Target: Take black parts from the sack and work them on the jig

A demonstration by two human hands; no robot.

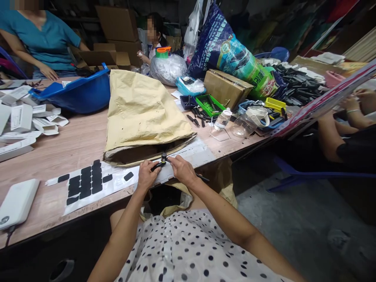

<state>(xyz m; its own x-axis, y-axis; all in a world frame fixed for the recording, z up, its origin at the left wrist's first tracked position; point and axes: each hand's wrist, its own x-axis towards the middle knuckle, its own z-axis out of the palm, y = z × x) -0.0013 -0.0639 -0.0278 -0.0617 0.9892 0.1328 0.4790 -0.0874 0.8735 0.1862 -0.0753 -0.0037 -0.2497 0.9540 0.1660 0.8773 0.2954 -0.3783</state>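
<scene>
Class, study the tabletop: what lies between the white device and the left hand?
In the head view, a pale sheet with black patches lies between the white device and the left hand.

Wood-look table [88,129]. Left: white boxes [22,117], white power bank [19,201]. Near: sheet with black stickers [85,182]. Middle: tan sack [143,109], flattened. Far left: blue basin [82,94]. Right: green tray [210,105], bottle [223,119], clear jug [245,122]. Far right: black parts [302,84], piled.
</scene>
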